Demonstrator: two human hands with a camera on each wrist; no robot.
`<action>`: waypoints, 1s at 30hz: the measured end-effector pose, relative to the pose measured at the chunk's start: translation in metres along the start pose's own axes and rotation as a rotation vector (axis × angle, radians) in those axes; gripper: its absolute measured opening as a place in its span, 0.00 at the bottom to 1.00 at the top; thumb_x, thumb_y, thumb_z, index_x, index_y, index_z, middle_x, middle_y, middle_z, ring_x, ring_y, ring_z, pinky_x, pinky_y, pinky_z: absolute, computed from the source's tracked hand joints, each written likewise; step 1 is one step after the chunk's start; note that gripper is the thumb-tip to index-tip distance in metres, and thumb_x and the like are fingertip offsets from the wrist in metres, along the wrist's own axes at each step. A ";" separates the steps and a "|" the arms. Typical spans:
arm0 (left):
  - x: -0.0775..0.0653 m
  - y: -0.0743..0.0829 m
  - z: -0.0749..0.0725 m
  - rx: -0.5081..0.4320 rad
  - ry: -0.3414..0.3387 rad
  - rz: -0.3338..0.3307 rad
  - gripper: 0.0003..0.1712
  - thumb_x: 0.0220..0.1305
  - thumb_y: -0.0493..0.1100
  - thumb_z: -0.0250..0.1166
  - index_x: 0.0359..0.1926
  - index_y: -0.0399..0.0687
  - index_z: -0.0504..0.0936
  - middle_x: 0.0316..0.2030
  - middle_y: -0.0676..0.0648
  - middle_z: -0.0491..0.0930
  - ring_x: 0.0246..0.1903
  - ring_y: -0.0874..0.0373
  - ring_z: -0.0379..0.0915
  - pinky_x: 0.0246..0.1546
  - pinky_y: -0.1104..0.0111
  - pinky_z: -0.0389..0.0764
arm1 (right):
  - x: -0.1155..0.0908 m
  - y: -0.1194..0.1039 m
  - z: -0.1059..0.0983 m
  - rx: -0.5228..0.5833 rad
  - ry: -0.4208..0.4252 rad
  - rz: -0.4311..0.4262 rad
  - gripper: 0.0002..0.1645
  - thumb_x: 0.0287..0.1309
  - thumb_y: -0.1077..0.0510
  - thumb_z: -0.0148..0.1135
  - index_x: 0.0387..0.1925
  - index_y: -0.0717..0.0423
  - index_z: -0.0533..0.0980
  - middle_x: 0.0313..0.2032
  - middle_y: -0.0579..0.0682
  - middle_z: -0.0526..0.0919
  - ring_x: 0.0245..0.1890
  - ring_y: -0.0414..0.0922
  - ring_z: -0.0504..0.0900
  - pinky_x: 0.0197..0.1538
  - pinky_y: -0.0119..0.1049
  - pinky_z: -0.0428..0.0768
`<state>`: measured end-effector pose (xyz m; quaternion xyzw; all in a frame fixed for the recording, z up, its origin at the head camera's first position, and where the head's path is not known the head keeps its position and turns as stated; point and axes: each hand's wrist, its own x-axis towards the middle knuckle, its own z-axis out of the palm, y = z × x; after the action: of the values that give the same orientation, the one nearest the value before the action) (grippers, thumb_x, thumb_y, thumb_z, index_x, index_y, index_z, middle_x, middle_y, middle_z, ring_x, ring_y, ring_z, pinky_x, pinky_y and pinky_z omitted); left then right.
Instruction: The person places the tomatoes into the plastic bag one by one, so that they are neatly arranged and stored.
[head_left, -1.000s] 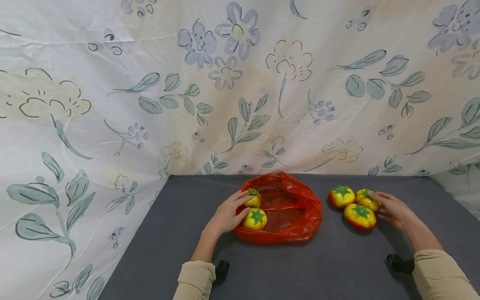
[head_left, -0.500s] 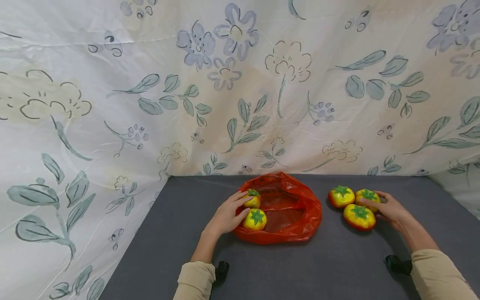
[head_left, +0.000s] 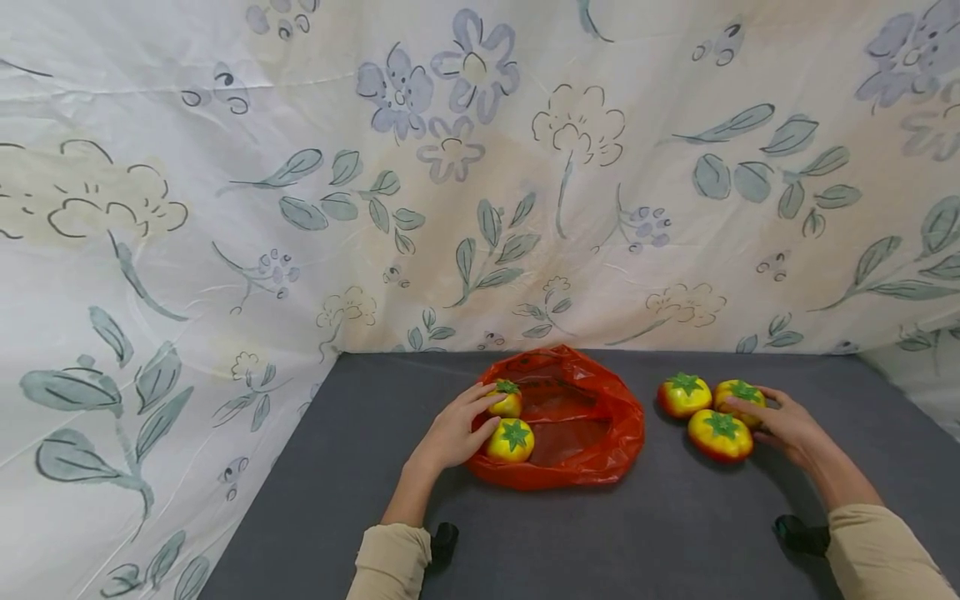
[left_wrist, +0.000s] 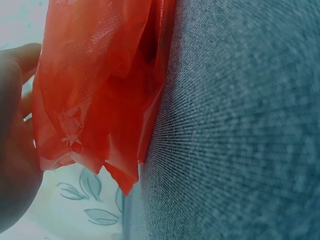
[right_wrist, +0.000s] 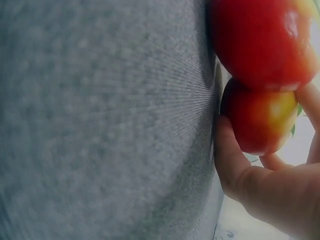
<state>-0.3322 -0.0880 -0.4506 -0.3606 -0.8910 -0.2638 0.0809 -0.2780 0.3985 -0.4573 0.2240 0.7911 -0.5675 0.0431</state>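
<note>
My left hand (head_left: 448, 432) grips the left rim of an open red plastic bag (head_left: 628, 417), its fingers curved over the edge. Inside, right at those fingertips, sit two yellow-and-red tomatoes with green star-shaped tops, a far tomato (head_left: 510, 403) and a near tomato (head_left: 511, 442). The bag's crumpled outer wall (left_wrist: 95, 90) fills much of the left wrist view. To the right, my right hand (head_left: 789, 423) grips the rightmost tomato (right_wrist: 260, 117) of a cluster of three, its thumb low by the table. Beside it lie a front tomato (head_left: 720, 436) and a back-left tomato (head_left: 683, 395).
Everything lies on a dark grey cloth-covered table (head_left: 570, 542). A floral curtain (head_left: 525, 250) hangs along the back edge and down the left side. Dark wrist-worn devices show under both sleeves.
My right hand has moved slightly left and its fingers have come round the rightmost tomato. My left hand, the bag and the two tomatoes in it stay in place.
</note>
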 end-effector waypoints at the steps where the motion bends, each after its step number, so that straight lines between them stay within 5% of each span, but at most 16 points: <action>1: 0.000 0.000 0.000 -0.001 -0.001 -0.001 0.25 0.68 0.47 0.59 0.64 0.51 0.73 0.66 0.46 0.65 0.68 0.49 0.52 0.63 0.49 0.59 | 0.000 0.000 0.000 0.015 0.012 -0.002 0.69 0.56 0.32 0.57 0.69 0.70 0.28 0.66 0.79 0.34 0.63 0.70 0.52 0.61 0.59 0.62; 17: 0.000 0.000 0.000 0.005 0.006 -0.003 0.24 0.67 0.47 0.60 0.64 0.51 0.74 0.66 0.47 0.65 0.68 0.49 0.53 0.62 0.49 0.60 | 0.008 -0.010 -0.007 0.112 0.191 -0.044 0.70 0.51 0.32 0.62 0.73 0.63 0.31 0.69 0.73 0.36 0.65 0.67 0.53 0.56 0.55 0.70; 25: 0.000 -0.001 0.000 0.007 0.006 0.002 0.25 0.67 0.47 0.60 0.64 0.51 0.74 0.66 0.46 0.66 0.68 0.49 0.54 0.63 0.49 0.60 | 0.025 -0.004 -0.011 0.098 0.161 -0.093 0.73 0.46 0.29 0.64 0.73 0.61 0.30 0.69 0.74 0.37 0.60 0.65 0.61 0.46 0.45 0.80; 30: 0.000 0.000 0.000 0.004 0.003 0.006 0.25 0.67 0.47 0.60 0.64 0.50 0.74 0.65 0.45 0.66 0.68 0.49 0.53 0.63 0.49 0.60 | 0.038 0.000 -0.013 0.096 0.161 -0.118 0.72 0.47 0.30 0.65 0.74 0.55 0.31 0.69 0.73 0.38 0.59 0.65 0.63 0.46 0.46 0.80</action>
<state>-0.3322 -0.0886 -0.4508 -0.3628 -0.8903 -0.2622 0.0836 -0.3097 0.4214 -0.4648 0.2235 0.7757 -0.5866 -0.0648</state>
